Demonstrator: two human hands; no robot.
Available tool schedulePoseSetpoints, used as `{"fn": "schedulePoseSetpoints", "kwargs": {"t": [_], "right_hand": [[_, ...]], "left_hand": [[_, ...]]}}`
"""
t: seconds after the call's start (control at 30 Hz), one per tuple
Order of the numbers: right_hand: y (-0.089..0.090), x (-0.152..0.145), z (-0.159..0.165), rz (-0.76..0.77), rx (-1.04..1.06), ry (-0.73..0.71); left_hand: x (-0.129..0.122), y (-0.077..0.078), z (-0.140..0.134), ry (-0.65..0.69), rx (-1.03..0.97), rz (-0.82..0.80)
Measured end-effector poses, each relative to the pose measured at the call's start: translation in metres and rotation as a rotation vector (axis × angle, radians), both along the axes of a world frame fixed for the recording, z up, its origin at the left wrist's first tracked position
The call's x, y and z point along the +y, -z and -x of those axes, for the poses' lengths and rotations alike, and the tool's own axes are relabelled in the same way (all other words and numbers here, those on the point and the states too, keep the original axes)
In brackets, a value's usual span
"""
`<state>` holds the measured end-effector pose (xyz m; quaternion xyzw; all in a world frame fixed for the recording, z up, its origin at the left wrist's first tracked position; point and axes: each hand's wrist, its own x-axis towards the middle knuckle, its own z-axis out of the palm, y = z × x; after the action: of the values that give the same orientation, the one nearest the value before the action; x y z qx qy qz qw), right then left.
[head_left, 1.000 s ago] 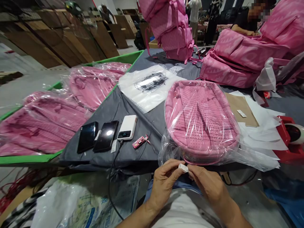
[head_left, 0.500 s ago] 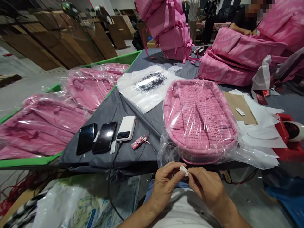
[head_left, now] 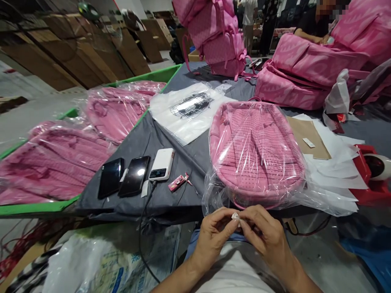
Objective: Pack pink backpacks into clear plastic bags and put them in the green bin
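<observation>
Between the fingertips of both hands is a small crumpled white piece, perhaps paper (head_left: pixel 235 216), held just in front of the table edge. My left hand (head_left: pixel 214 232) pinches it from the left. From the right, the thumb and fingers of my right hand (head_left: pixel 262 230) close on the same piece. Right beyond the hands lies a pink backpack (head_left: pixel 258 150) in a clear plastic bag, straps facing up. A small pink packet (head_left: pixel 177 183) with a torn end rests on the dark cloth to the left.
Two black phones (head_left: pixel 134 176) and a white power bank (head_left: pixel 162 165) with a cable lie left. White plastic bags (head_left: pixel 171 122) are behind them. Bagged backpacks (head_left: pixel 61 162) fill a green-edged area. Papers (head_left: pixel 332 171) and a red tape dispenser (head_left: pixel 371 175) are right. A person (head_left: pixel 314 28) works behind stacked backpacks.
My right hand has shifted slightly, its fingers curling closer to the left fingertips. The white piece looks more crumpled and less of it shows.
</observation>
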<state>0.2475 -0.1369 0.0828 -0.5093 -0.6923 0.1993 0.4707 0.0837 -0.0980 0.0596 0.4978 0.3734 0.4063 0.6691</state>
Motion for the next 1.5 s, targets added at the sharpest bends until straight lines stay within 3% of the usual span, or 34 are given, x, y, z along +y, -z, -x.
{"fn": "schedulePoseSetpoints", "kwargs": {"t": [0.13, 0.23, 0.33, 0.53, 0.77, 0.9, 0.97, 1.03, 1.23, 1.33, 1.5], "right_hand": [[0.002, 0.0, 0.001, -0.072, -0.053, 0.022], [0.003, -0.001, 0.003, -0.079, -0.062, 0.053], [0.002, -0.001, 0.006, 0.106, 0.066, 0.036], [0.016, -0.002, 0.01, 0.623, 0.674, -0.079], [0.015, 0.003, 0.012, 0.806, 1.103, -0.193], [0.014, 0.004, 0.016, 0.886, 1.217, -0.214], [0.016, 0.001, 0.015, 0.855, 1.131, -0.193], [0.017, -0.002, 0.009, 0.731, 0.924, -0.126], [0.006, -0.004, -0.011, 0.033, -0.051, 0.034], [0.002, -0.002, -0.011, -0.183, -0.242, 0.052], [-0.001, -0.002, -0.007, -0.267, -0.371, 0.083]], "left_hand": [[-0.001, 0.004, 0.0, -0.024, 0.062, -0.104], [-0.001, 0.004, -0.001, -0.033, 0.067, -0.095], [-0.001, 0.0, -0.002, -0.022, 0.036, 0.037], [0.001, -0.008, -0.002, 0.006, 0.015, 0.143], [0.002, -0.001, -0.002, 0.022, -0.166, 0.293], [0.002, 0.003, -0.003, -0.002, -0.245, 0.371], [0.003, 0.003, -0.002, -0.015, -0.243, 0.371], [0.003, 0.001, 0.0, -0.009, -0.193, 0.32], [0.002, -0.004, 0.003, 0.054, -0.029, 0.101], [0.0, -0.004, 0.0, 0.02, -0.035, 0.152], [0.0, -0.002, -0.001, -0.022, -0.079, 0.205]]}}
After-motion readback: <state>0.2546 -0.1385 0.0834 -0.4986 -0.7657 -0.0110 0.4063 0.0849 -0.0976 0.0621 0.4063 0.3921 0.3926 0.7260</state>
